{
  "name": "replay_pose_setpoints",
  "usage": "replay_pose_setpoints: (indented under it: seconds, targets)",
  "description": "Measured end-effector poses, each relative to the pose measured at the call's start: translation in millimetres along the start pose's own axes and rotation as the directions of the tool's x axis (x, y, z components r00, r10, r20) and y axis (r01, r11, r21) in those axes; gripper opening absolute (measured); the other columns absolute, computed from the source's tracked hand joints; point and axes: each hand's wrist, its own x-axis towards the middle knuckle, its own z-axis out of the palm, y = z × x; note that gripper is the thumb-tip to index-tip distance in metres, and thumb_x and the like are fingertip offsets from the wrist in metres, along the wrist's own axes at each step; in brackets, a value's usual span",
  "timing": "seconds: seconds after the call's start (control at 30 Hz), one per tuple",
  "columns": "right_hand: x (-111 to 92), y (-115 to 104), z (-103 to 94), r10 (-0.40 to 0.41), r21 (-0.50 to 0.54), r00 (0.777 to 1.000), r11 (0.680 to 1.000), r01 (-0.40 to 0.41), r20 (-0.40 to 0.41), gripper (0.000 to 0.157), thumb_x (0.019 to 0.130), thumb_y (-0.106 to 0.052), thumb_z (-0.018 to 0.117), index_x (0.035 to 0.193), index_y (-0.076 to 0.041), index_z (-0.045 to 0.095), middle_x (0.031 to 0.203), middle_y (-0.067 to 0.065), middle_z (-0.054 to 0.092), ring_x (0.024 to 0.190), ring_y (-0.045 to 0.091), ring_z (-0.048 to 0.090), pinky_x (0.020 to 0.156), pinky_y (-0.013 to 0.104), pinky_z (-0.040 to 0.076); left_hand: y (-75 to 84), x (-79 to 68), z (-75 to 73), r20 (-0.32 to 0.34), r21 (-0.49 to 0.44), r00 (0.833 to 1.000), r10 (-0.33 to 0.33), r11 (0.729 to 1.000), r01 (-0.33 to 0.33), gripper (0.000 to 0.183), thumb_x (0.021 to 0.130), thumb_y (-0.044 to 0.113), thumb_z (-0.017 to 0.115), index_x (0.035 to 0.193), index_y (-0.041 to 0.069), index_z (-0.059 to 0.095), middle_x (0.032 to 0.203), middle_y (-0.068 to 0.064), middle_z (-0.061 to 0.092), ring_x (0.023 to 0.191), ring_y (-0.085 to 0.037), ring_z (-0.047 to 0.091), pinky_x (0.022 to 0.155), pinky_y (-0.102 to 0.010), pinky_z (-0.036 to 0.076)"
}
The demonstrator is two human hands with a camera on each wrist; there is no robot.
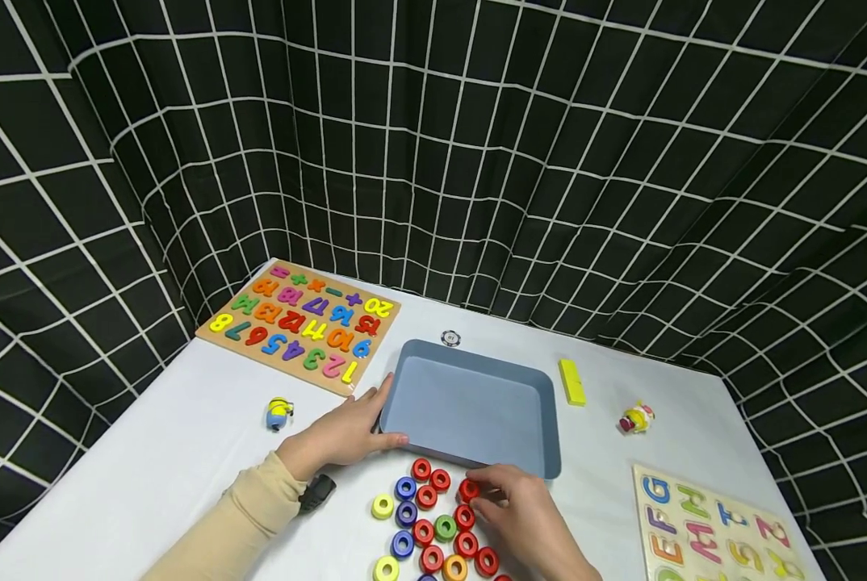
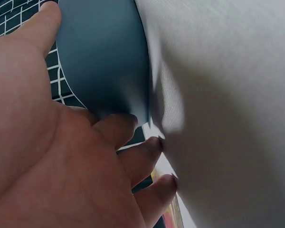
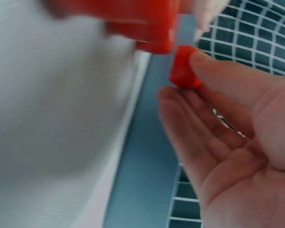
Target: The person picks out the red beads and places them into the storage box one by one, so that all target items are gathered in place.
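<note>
A blue-grey tray (image 1: 477, 401) lies on the white tabletop. My left hand (image 1: 357, 424) holds it at the near-left corner, thumb along the front rim and fingers on the left side; the left wrist view shows the tray's wall (image 2: 104, 57) between thumb and fingers. Before the tray's front edge, my right hand (image 1: 521, 512) pinches a red ring (image 3: 184, 66) between thumb and fingertips. Around it on the table lie several loose rings: red (image 1: 426, 496), blue (image 1: 406, 514), yellow (image 1: 383, 506), green (image 1: 445, 528) and orange (image 1: 454, 567).
A number puzzle board (image 1: 299, 323) lies back left, a letter board (image 1: 717, 524) front right. Nearby are a minion figure (image 1: 278, 413), a chip (image 1: 450, 338), a yellow block (image 1: 571, 382) and a small figure (image 1: 637, 417). A black object (image 1: 317, 492) shows beside the left wrist.
</note>
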Motion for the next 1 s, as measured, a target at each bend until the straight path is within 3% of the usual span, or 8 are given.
replay_pose_setpoints:
  seconds: [0.1,0.2,0.4,0.57,0.87,1.0]
  targets:
    - [4.1,-2.6,-10.1,-0.048,0.118,0.997,0.992,0.055,-0.063,0.03,0.081,-0.008,0.076,0.109,-0.016,0.071,0.104,-0.002,0.07,0.091,0.009,0.069,0.076,0.019,0.058,1.3,-0.4,-2.5,0.003,-0.005,1.0,-0.007,1.0,0.007,0.103,0.085,0.059,0.061,0.156,0.013,0.003,0.156,-0.024,0.025,0.144,-0.04,0.028,0.121,-0.055,0.016]
    - [18.6,-7.8,-13.3,-0.086,0.17,0.989,0.98,0.106,-0.123,0.03,0.082,-0.005,0.074,0.111,-0.013,0.07,0.105,-0.002,0.072,0.094,0.01,0.07,0.079,0.017,0.057,1.8,-1.1,-5.8,0.006,-0.015,1.0,-0.026,1.0,0.026,0.101,0.086,0.058,0.061,0.157,0.015,0.003,0.157,-0.023,0.024,0.143,-0.042,0.027,0.119,-0.056,0.02]
    - [56.3,-20.3,-4.5,-0.108,0.083,0.987,0.989,0.119,-0.122,0.028,0.085,-0.011,0.072,0.112,-0.015,0.07,0.101,0.0,0.075,0.094,0.013,0.07,0.078,0.028,0.059,0.6,-1.0,-4.7,-0.011,-0.02,0.999,-0.035,0.999,0.034,0.097,0.087,0.056,0.06,0.157,0.016,0.005,0.158,-0.017,0.026,0.143,-0.039,0.029,0.116,-0.056,0.027]
    - [74.3,-27.6,1.8,-0.116,0.045,0.985,0.991,0.122,-0.126,0.026,0.085,-0.011,0.071,0.111,-0.013,0.071,0.1,0.002,0.075,0.094,0.015,0.07,0.08,0.034,0.059,1.0,-0.1,-0.5,-0.016,-0.019,1.0,-0.022,1.0,0.022,0.097,0.088,0.056,0.059,0.156,0.014,0.006,0.157,-0.018,0.027,0.144,-0.035,0.03,0.118,-0.054,0.026]
    - [85.3,-26.7,9.1,-0.12,0.01,0.983,0.992,0.123,-0.138,0.04,0.083,-0.007,0.072,0.123,-0.009,0.066,0.117,0.011,0.071,0.109,0.024,0.067,0.089,0.042,0.057,0.0,1.3,1.5,-0.02,-0.026,1.0,-0.014,1.0,0.014,0.098,0.088,0.056,0.06,0.156,0.012,0.006,0.157,-0.018,0.026,0.146,-0.031,0.028,0.121,-0.052,0.021]
    - [80.8,-27.8,5.5,-0.111,0.074,0.979,0.989,0.125,-0.171,0.039,0.084,-0.005,0.07,0.122,-0.01,0.067,0.115,0.009,0.072,0.107,0.022,0.068,0.088,0.039,0.057,-1.8,0.3,-0.5,-0.016,-0.033,1.0,-0.024,0.999,0.023,0.098,0.087,0.057,0.059,0.156,0.014,0.004,0.157,-0.019,0.026,0.146,-0.032,0.027,0.121,-0.052,0.02]
